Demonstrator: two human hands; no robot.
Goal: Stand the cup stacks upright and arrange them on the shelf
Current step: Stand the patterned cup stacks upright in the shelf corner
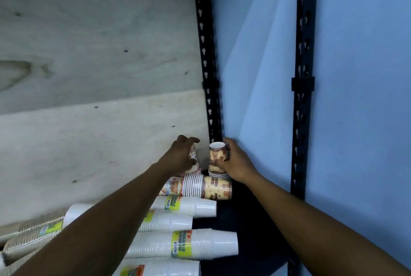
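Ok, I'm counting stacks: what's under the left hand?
Part of a pink patterned cup stack; the left hand grips it and hides its top. The right hand grips an upright brown stack beside it.

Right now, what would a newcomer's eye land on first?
Two arms reach into the back corner of the shelf: the right grip holds an upright brown stack by the black post, and the left grip curls over a pink stack beside it. Nearer, white stacks lie on their sides along the shelf.
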